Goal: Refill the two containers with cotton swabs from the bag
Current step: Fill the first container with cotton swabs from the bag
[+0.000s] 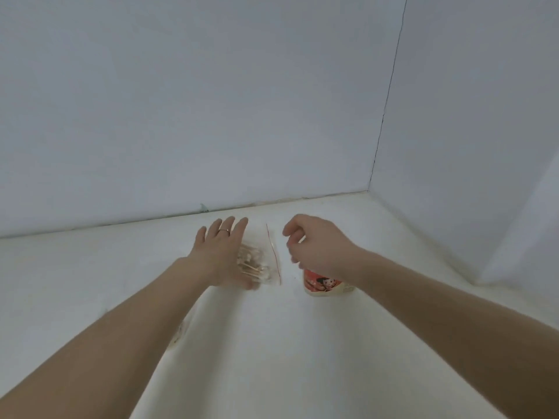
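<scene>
Nearest the camera, both forearms reach out over the white worktop [272,343]. Left hand [219,252] lies flat, fingers straight, on the clear bag [266,261] of cotton swabs [251,264]; right hand [317,246] hovers loosely curled above one red container [323,285]. I'd pin the bag, then pull its red zip strip open slowly.

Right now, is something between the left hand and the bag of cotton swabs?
Nothing visible is. The left hand lies with straight fingers over the bag, partly covering it. The right hand hovers above a container.
</scene>
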A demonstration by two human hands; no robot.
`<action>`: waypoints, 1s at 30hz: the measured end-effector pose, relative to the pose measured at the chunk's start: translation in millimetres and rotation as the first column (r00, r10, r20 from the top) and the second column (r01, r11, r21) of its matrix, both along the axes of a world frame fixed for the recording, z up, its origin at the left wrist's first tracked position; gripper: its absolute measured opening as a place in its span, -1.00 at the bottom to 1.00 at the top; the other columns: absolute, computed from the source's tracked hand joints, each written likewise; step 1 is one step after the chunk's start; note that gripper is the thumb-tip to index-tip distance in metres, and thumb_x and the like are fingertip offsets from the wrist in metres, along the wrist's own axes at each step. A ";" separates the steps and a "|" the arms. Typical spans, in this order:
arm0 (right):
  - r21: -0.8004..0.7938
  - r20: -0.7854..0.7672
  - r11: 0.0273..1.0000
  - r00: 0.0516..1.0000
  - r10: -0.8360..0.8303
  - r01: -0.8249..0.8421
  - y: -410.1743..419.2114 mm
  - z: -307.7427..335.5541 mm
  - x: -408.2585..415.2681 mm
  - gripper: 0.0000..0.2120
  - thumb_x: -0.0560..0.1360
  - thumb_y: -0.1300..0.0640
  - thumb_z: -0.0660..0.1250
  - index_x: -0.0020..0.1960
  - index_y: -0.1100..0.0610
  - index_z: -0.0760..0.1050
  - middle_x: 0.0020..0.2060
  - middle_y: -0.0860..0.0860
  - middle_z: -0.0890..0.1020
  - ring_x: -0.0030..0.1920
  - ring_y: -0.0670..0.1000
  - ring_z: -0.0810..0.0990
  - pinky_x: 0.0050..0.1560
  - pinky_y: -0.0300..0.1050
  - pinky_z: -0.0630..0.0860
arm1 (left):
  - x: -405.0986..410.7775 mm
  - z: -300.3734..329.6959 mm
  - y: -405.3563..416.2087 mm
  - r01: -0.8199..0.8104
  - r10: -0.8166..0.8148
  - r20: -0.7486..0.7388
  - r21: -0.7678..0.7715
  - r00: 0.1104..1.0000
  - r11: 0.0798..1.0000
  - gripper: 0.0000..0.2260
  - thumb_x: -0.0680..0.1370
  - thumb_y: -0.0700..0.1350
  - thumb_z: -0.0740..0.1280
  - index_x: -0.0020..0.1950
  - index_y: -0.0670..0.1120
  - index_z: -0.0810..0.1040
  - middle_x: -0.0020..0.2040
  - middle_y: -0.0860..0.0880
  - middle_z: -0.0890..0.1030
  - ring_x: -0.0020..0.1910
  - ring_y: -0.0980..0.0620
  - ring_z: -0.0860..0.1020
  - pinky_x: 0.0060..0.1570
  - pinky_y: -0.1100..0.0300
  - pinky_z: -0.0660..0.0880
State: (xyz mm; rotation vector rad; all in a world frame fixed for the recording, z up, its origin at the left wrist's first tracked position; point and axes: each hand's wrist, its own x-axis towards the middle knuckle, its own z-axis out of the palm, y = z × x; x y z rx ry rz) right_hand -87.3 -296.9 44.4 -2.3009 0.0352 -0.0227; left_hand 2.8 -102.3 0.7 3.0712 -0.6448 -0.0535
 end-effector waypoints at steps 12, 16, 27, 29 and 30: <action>-0.106 -0.175 0.985 0.973 -0.152 0.135 50.4 -32.6 43.9 -0.79 0.52 0.41 0.07 -0.20 0.24 0.41 -0.19 0.11 0.49 -0.29 0.13 0.49 -0.37 -0.09 0.43 | 20.9 -9.6 25.6 -0.013 0.010 -0.028 -0.082 1.000 0.997 -0.27 0.39 0.02 0.53 0.40 -0.14 0.22 0.28 -0.06 0.30 0.28 -0.11 0.30 0.14 0.04 0.45; 0.022 -0.210 0.983 0.962 -0.173 0.181 49.4 -42.7 52.8 -0.66 0.54 0.41 0.07 0.17 0.36 0.56 0.14 0.26 0.63 0.15 0.27 0.63 0.18 0.12 0.57 | 22.9 -9.0 32.1 -0.012 0.009 -0.052 -0.067 0.999 0.998 -0.40 0.42 0.03 0.48 0.31 -0.14 0.28 0.23 -0.07 0.25 0.24 -0.09 0.27 0.12 0.06 0.45; 0.049 -0.093 0.999 0.995 0.027 -0.022 58.5 -52.3 44.7 -0.73 0.47 0.42 0.11 -0.09 0.31 0.58 -0.22 0.05 0.49 -0.23 0.03 0.41 -0.31 -0.21 0.35 | 23.0 -6.9 42.8 0.040 -0.048 -0.052 -0.147 0.997 0.988 -0.67 0.53 -0.02 0.34 0.22 -0.09 0.35 0.17 -0.05 0.30 0.21 -0.06 0.32 0.11 0.05 0.45; 0.052 -0.089 0.997 0.995 0.054 -0.049 57.9 -50.9 41.4 -0.78 0.51 0.37 0.14 -0.19 0.25 0.54 -0.29 0.05 0.44 -0.24 0.04 0.36 -0.24 -0.13 0.30 | 22.3 -2.8 42.3 0.067 -0.078 -0.073 -0.142 0.994 0.988 -0.69 0.55 -0.03 0.31 0.23 -0.09 0.36 0.18 -0.04 0.32 0.21 -0.05 0.32 0.12 0.07 0.41; 0.062 -0.096 0.996 0.993 0.063 -0.057 57.2 -48.8 39.9 -0.75 0.53 0.33 0.16 -0.24 0.16 0.52 -0.31 0.02 0.45 -0.25 0.04 0.37 -0.22 -0.12 0.32 | 21.6 -0.8 42.6 0.079 -0.091 -0.084 -0.140 0.992 0.987 -0.69 0.55 -0.03 0.30 0.24 -0.08 0.36 0.17 -0.03 0.33 0.20 -0.04 0.33 0.13 0.07 0.41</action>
